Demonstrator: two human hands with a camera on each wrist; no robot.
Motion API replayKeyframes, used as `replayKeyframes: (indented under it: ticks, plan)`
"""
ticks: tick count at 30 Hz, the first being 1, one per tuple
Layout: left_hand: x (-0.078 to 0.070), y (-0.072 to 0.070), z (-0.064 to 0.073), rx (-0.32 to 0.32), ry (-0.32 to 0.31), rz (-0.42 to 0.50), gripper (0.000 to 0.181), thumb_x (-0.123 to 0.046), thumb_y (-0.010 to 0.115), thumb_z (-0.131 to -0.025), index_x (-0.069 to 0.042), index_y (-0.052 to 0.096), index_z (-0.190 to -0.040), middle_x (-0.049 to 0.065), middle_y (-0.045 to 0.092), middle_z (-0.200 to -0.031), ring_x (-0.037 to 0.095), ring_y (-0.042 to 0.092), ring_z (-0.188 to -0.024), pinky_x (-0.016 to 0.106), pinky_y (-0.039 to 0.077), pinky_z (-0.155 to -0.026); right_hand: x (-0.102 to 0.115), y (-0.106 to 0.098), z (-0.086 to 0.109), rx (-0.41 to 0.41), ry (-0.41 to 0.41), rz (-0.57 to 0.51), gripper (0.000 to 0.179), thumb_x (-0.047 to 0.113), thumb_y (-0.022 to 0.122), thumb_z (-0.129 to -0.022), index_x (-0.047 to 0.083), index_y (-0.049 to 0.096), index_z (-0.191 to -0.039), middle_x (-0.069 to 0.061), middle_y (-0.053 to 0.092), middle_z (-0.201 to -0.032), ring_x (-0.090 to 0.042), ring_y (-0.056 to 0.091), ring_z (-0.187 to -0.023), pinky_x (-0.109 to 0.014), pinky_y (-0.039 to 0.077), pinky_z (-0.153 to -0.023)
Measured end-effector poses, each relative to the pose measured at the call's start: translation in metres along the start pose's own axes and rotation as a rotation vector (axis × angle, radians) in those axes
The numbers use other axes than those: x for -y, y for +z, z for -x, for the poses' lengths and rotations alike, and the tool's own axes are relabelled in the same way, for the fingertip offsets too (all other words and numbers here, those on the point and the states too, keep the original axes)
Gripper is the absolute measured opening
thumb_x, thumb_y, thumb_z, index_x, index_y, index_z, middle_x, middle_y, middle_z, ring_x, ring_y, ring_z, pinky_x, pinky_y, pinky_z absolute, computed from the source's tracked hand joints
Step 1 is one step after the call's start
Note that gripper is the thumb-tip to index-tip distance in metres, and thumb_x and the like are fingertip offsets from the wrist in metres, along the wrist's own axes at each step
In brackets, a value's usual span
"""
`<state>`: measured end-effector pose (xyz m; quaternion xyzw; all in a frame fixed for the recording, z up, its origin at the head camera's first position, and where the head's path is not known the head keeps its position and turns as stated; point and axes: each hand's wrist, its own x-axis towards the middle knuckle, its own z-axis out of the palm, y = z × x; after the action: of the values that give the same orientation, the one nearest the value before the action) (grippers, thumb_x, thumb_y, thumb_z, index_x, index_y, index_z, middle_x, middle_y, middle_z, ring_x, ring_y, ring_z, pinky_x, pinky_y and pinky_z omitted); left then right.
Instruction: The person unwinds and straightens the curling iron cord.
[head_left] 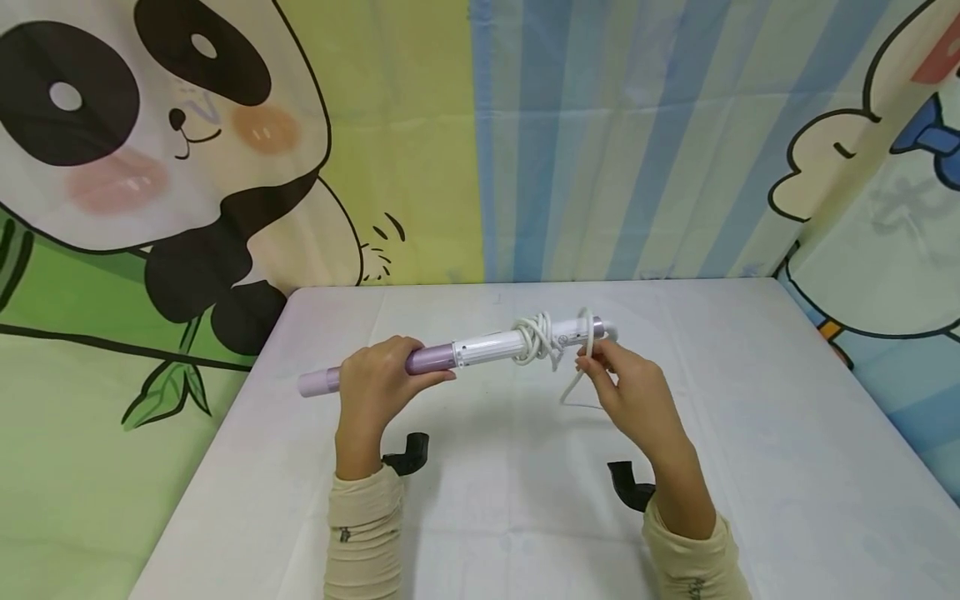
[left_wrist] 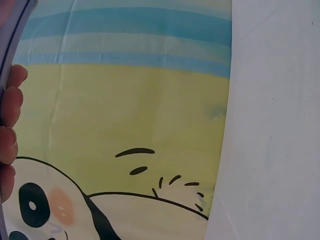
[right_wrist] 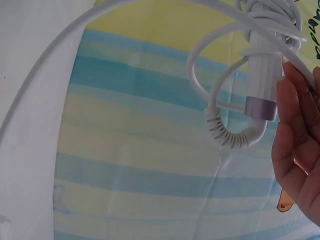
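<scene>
A slim white-and-purple hair styling iron [head_left: 487, 347] is held above the table, tilted slightly up to the right. My left hand [head_left: 378, 383] grips its purple end; in the left wrist view those fingers [left_wrist: 11, 106] curl round its edge. White cord [head_left: 535, 338] is wound in several turns around the white handle. Near the handle's right end, my right hand [head_left: 637, 400] pinches a stretch of this cord. The right wrist view shows the ribbed cord sleeve [right_wrist: 225, 132] bending from the handle's end, and right fingers [right_wrist: 289, 102] beside the handle. The cord's loose end hangs below.
A white-covered table [head_left: 510, 517] lies beneath both hands. Behind it hangs a printed cloth [head_left: 405, 150] with a panda and blue stripes. Black curved pieces [head_left: 408, 454] stick out beside both wrists.
</scene>
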<state>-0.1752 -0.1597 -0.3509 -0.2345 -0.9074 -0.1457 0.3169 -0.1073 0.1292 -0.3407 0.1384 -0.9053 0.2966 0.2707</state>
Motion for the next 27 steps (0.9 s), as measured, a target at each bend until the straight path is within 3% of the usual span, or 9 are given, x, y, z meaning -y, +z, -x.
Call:
replayKeyframes:
  ticks: [8, 14, 17, 24, 27]
  plan:
    - [0.003, -0.001, 0.000, -0.018, -0.009, -0.011, 0.050, -0.051, 0.079, -0.059, -0.007, 0.067, -0.080, 0.004, 0.067, -0.069, 0.016, 0.056, -0.050, 0.030, 0.043, -0.046, -0.017, -0.013, 0.001, -0.091, 0.048, 0.010, 0.011, 0.002, 0.063, -0.083, -0.001, 0.060, -0.093, -0.009, 0.068, -0.078, -0.020, 0.064, -0.067, -0.034, 0.051, -0.058]
    - [0.006, -0.002, 0.002, -0.021, -0.053, -0.026, 0.051, -0.051, 0.078, -0.060, -0.006, 0.067, -0.081, 0.006, 0.067, -0.070, 0.018, 0.057, -0.051, 0.031, 0.043, -0.046, -0.022, -0.025, 0.003, -0.134, 0.074, 0.033, 0.011, 0.001, 0.061, -0.084, -0.002, 0.059, -0.095, -0.010, 0.068, -0.077, -0.022, 0.064, -0.067, -0.005, 0.041, -0.064]
    - [0.007, -0.002, 0.002, -0.009, -0.068, -0.030, 0.052, -0.052, 0.077, -0.061, -0.006, 0.068, -0.082, 0.006, 0.067, -0.070, 0.018, 0.058, -0.052, 0.031, 0.043, -0.046, -0.024, -0.030, 0.005, -0.155, 0.081, 0.032, 0.012, -0.002, 0.060, -0.084, -0.003, 0.059, -0.095, -0.011, 0.068, -0.077, -0.020, 0.062, -0.066, 0.002, 0.034, -0.065]
    - [0.008, -0.002, 0.002, 0.006, -0.073, -0.029, 0.053, -0.053, 0.077, -0.061, -0.005, 0.067, -0.083, 0.007, 0.067, -0.069, 0.018, 0.056, -0.051, 0.031, 0.043, -0.045, -0.028, -0.038, 0.007, -0.207, 0.111, 0.032, 0.013, -0.001, 0.059, -0.085, -0.005, 0.059, -0.097, -0.014, 0.067, -0.078, 0.018, 0.044, -0.072, 0.000, 0.035, -0.060]
    - [0.009, -0.002, 0.002, 0.015, -0.082, -0.030, 0.053, -0.052, 0.078, -0.060, -0.005, 0.067, -0.083, 0.007, 0.067, -0.070, 0.019, 0.056, -0.051, 0.031, 0.043, -0.045, -0.031, -0.042, 0.008, -0.244, 0.136, 0.040, 0.014, 0.000, 0.057, -0.086, -0.006, 0.059, -0.099, -0.016, 0.067, -0.080, 0.023, 0.038, -0.073, 0.000, 0.033, -0.060]
